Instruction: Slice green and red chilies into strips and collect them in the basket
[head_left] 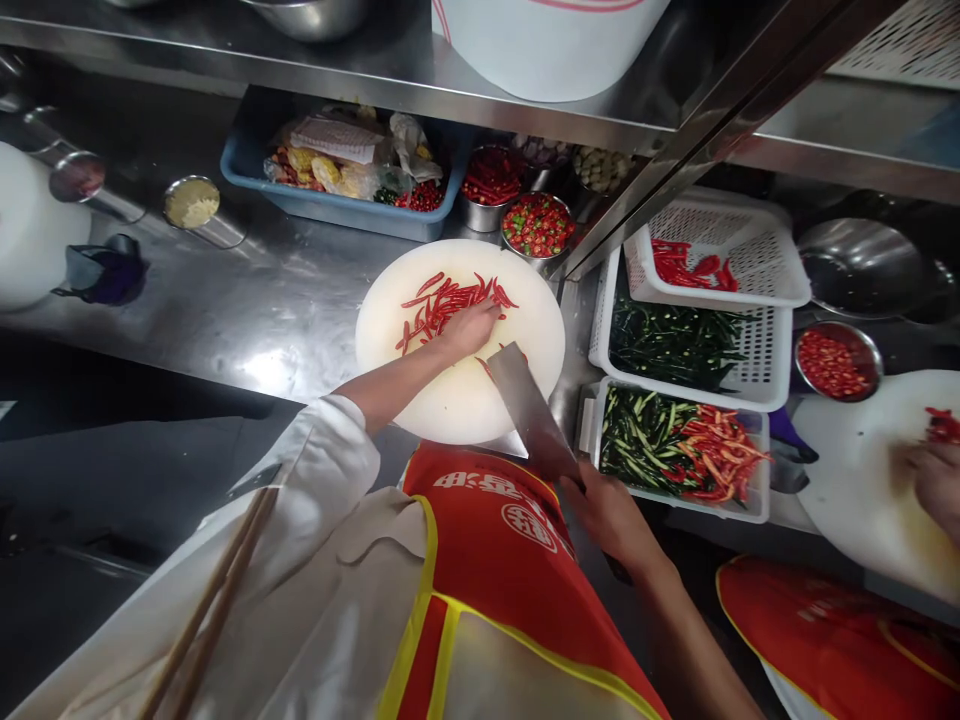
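Observation:
A pile of slim red chilies (442,308) lies on a round white cutting board (450,415). My left hand (472,327) reaches over the pile, its fingers curled down around some of the chilies; the fingertips are partly hidden. In my right hand (611,510) is the handle of a cleaver (529,405). Its broad blade slants over the board's right front edge, with the tip end close to a few loose chilies. The blade stands apart from my left hand.
Behind the board are a blue tub (337,205) of bagged ingredients and a steel pot of chopped chilies (538,225). Baskets and a clear container (761,450) of green and red chilies stand right. A co-worker's hand (941,480) is over another board (840,480). A steel shelf (360,75) overhangs.

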